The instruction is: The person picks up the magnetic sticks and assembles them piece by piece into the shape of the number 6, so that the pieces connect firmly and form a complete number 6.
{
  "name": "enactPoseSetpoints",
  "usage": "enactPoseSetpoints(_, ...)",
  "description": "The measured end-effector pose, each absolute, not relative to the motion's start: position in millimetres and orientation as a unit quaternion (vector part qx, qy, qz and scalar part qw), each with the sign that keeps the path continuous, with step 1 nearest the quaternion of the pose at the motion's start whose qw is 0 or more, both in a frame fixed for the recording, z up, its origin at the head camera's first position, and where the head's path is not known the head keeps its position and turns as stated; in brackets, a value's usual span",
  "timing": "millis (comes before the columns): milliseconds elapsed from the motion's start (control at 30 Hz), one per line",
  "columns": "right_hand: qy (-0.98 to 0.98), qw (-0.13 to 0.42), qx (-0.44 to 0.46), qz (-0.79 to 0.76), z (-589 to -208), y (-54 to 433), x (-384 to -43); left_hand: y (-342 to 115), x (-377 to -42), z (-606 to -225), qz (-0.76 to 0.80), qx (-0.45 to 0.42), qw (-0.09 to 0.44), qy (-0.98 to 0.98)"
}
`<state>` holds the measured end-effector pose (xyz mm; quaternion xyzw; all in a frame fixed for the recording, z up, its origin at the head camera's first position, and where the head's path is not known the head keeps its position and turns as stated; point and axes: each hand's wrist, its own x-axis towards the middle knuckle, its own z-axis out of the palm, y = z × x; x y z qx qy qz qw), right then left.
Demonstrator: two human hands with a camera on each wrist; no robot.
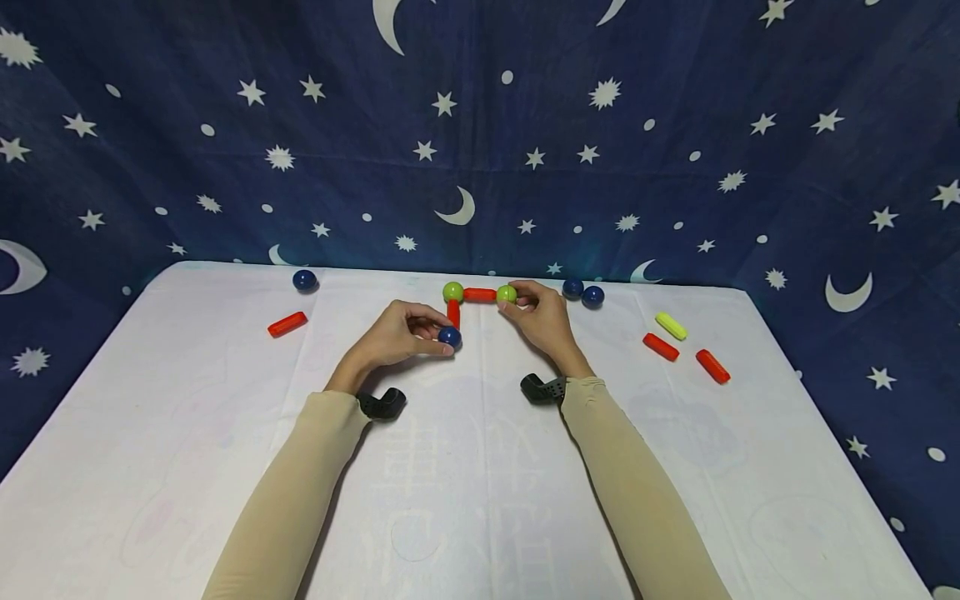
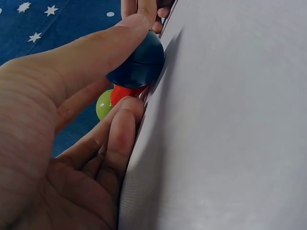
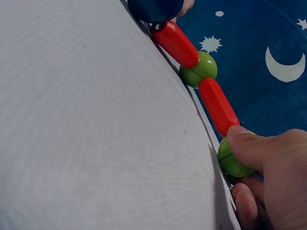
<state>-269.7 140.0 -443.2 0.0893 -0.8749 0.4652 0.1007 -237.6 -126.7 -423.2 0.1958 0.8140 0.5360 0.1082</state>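
My left hand [image 1: 401, 337] pinches a dark blue ball [image 1: 449, 337] between thumb and fingers, at the near end of a red rod [image 1: 453, 312]. That rod leads up to a green ball [image 1: 453, 292] at the corner. From the corner a second red rod [image 1: 480, 295] runs right to another green ball [image 1: 507, 294], which my right hand [image 1: 543, 321] grips between thumb and fingers. Together the pieces form an L shape. In the right wrist view, the thumb presses the green ball [image 3: 235, 158] where the red rod [image 3: 219, 106] meets it.
A blue ball [image 1: 304, 281] and a red rod [image 1: 288, 324] lie at the left. Right of my right hand sit two blue balls [image 1: 573, 289]. Farther right are a yellow-green rod [image 1: 671, 326] and two red rods [image 1: 661, 347]. A starry dark blue cloth [image 1: 480, 125] hangs behind the white table.
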Motion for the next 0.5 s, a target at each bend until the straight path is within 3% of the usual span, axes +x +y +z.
enactPoseSetpoints(500,-0.879,0.099,0.085,0.459,-440.5,139.3,-267.7,-126.9,-237.7,-424.9,0.547,0.205,0.088,0.807)
